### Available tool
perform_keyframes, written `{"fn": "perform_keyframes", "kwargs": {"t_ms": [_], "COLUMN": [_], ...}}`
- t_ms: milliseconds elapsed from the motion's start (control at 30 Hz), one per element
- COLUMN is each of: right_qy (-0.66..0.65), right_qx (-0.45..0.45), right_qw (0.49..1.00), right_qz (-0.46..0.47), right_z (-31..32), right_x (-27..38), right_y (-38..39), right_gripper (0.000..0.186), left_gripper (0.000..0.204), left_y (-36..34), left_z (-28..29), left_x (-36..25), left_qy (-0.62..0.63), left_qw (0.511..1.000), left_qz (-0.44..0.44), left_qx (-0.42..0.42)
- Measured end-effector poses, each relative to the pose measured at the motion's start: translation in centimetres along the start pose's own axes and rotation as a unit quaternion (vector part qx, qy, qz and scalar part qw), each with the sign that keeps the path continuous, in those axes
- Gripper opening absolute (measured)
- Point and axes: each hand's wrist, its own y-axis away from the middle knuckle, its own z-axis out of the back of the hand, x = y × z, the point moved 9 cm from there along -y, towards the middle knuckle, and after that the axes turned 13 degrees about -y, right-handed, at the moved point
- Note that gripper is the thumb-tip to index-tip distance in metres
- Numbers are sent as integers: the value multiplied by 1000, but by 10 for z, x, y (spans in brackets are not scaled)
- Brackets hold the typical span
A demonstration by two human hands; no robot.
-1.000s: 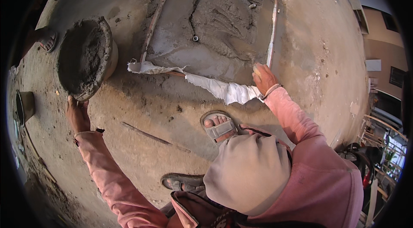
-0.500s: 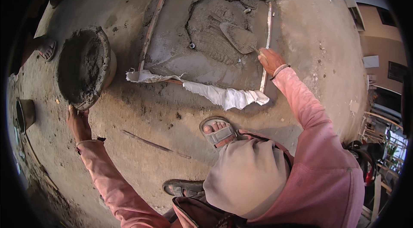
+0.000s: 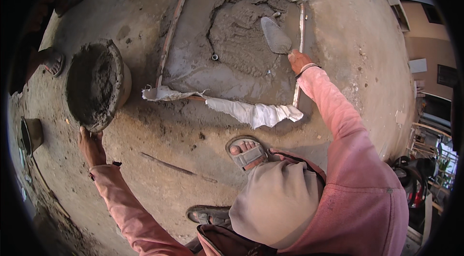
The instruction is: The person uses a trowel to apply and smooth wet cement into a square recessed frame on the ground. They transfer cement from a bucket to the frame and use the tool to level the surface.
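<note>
My right hand (image 3: 300, 61) is closed round the handle of a trowel (image 3: 275, 35), whose grey blade is over wet mortar (image 3: 241, 29). The mortar lies inside a shallow rectangular frame (image 3: 170, 38) lined with torn white sheeting (image 3: 251, 112). Short pipe ends (image 3: 215, 57) stick up through it. At the left, a bucket (image 3: 122, 79) partly filled with wet mortar is tipped with its mouth toward me. My left hand (image 3: 92, 146) grips its near rim, the fingertips hidden behind it.
A thin stick (image 3: 178, 166) lies on the dusty floor between my left arm and my sandalled foot (image 3: 246, 152). Another person's sandalled feet (image 3: 53, 61) are beyond the bucket. A smaller bucket (image 3: 33, 135) stands at the far left. Timber pieces (image 3: 425, 145) lie at the right.
My right hand has moved the trowel slightly away from me, and its blade has turned more upright in view. My left hand stays on the bucket, which shifts slightly in the picture.
</note>
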Motion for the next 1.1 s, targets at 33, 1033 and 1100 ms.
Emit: {"fn": "perform_keyframes", "kwargs": {"t_ms": [33,1033,1100], "right_qy": [2,-539,-537], "right_qx": [-4,83,90], "right_qw": [1000,812,813], "right_qz": [-15,-209,-207], "right_z": [2,-12,-21], "right_x": [-8,62,46], "right_y": [-6,4,-24], "right_gripper": [41,38,41], "left_gripper": [21,24,23], "left_y": [-1,-3,-3], "left_z": [-2,5,-8], "left_x": [0,3,3], "left_qy": [1,3,-2], "left_qw": [1000,1000,1000], "left_qz": [-3,15,15], "left_qx": [6,-17,-11]}}
